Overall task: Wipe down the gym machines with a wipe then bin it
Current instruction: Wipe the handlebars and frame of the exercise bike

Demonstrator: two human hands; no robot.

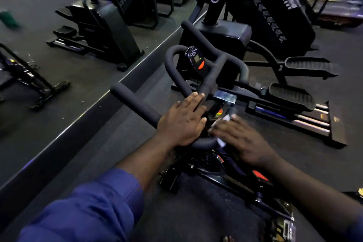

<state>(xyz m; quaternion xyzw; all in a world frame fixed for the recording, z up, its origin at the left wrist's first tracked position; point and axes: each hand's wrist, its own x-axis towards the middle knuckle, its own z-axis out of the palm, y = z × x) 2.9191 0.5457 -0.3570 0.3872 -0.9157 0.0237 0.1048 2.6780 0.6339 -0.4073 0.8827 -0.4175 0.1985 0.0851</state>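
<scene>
Right hand [242, 139] presses the wipe [221, 142] beneath its fingers onto the handlebar [137, 104].

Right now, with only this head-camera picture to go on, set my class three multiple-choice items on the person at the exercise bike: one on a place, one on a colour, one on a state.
1. Where does the left hand rest?
A. On a pedal of the machine beyond
B. On the bike's handlebar
C. On the floor

2. What colour is the wipe at the right hand?
A. Green
B. Black
C. White

3. How do the left hand's fingers lie?
A. Stretched out over the handlebar
B. Clenched in a fist in the air
C. Pinching the wipe

Answers: 1 B, its palm lies on the padded handlebar; 2 C, white corners show beside the blurred right hand; 3 A, the fingers reach straight forward across the handlebar.
</scene>
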